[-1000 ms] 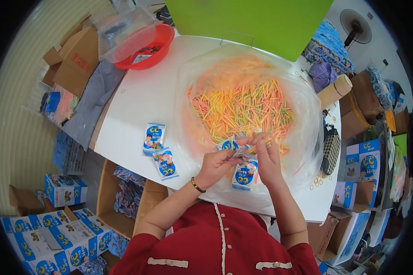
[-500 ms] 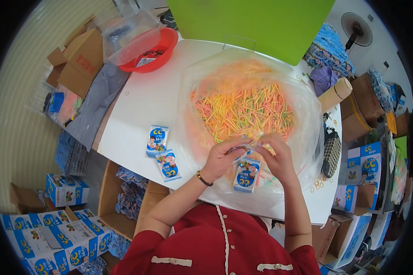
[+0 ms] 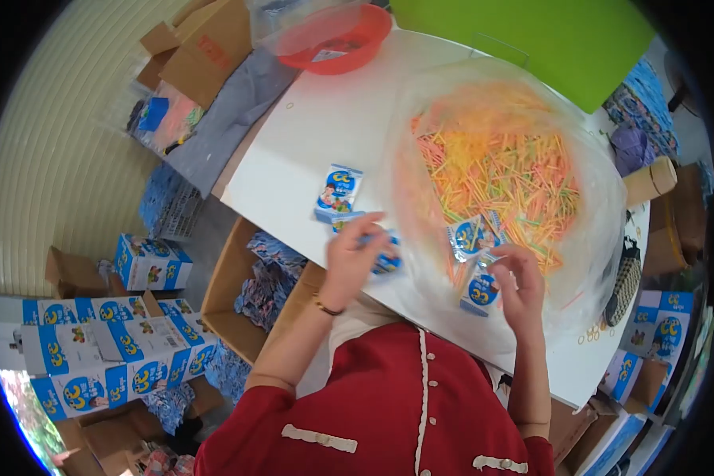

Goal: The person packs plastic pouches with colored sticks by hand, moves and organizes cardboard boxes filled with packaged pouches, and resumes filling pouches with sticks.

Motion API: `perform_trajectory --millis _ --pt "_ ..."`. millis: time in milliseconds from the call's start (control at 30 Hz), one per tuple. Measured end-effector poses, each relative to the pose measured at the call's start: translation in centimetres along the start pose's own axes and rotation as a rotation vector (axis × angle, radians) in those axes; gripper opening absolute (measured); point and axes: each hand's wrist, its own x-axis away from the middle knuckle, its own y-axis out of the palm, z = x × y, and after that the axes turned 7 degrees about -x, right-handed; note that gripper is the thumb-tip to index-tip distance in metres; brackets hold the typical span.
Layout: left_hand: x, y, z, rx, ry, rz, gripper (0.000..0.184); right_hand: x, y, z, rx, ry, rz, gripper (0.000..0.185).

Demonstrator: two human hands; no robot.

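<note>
My left hand (image 3: 352,258) is over the table's front edge, fingers spread and blurred, above blue-and-white packets. One packet (image 3: 339,190) lies flat behind it; another (image 3: 388,255) shows beside its fingers. My right hand (image 3: 519,287) is at the front of a clear plastic bag full of thin coloured sticks (image 3: 508,170). Its curled fingers touch or hover at the upper end of a small packet (image 3: 480,287); whether they grip it is unclear. One more packet (image 3: 470,236) lies on the bag by the sticks.
A red bowl (image 3: 357,55) stands at the back left of the white table (image 3: 293,159). At the right are a tan cylinder (image 3: 649,181), a checked pouch (image 3: 625,285) and rubber bands. An open carton (image 3: 222,289) with packet strips is below the left edge.
My hands have parted. The left has moved away leftward to the packets on the table and opened; the right stays by the bag. The view has shifted, moving the table up and right.
</note>
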Motion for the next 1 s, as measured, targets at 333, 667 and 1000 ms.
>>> perform_trajectory --millis 333,667,1000 --pt "-3.9 7.3 0.6 -0.884 0.754 -0.072 0.027 2.2 -7.9 2.8 0.056 0.063 0.393 0.012" --pt "-7.2 11.8 0.5 -0.934 0.512 -0.402 0.014 0.3 -10.2 1.3 0.827 -0.113 -0.012 0.037" --pt "-7.1 9.7 1.8 -0.561 0.532 -0.234 0.015 -1.9 -10.5 5.0 0.978 0.017 -0.324 0.021"
